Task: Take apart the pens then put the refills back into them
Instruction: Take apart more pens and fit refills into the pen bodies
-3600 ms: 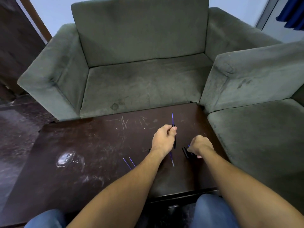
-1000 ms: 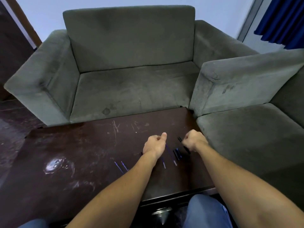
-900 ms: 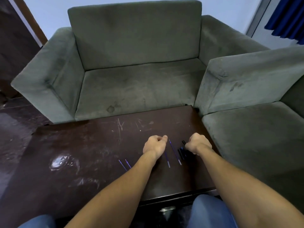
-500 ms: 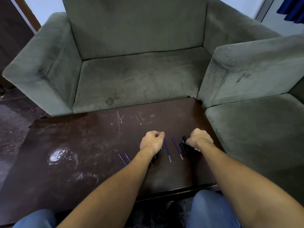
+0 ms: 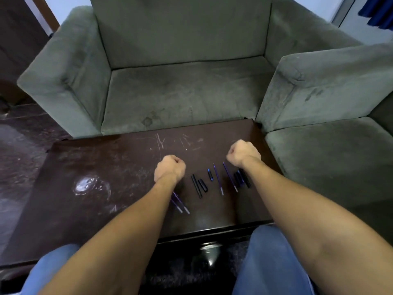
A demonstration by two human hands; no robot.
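Pen parts lie spread on the dark table (image 5: 106, 188) between my two fists. Two blue refills (image 5: 218, 182) lie side by side in the middle, and another pair of refills (image 5: 180, 204) pokes out from under my left forearm. A black barrel (image 5: 196, 186) and a short black cap (image 5: 203, 185) lie left of them, with a small blue piece (image 5: 210, 174) beside. More black pen parts (image 5: 242, 178) lie under my right wrist. My left hand (image 5: 169, 168) and my right hand (image 5: 242, 153) are closed fists resting on the table, holding nothing visible.
A grey-green armchair (image 5: 180, 92) stands right behind the table, and a second sofa seat (image 5: 329, 156) adjoins the table's right side. A whitish smear (image 5: 89, 185) marks the table's left part. My knees in jeans sit under the near edge.
Both fists have drawn apart, the right one forward and to the right, the left one to the left, uncovering the barrel, cap and refills between them.
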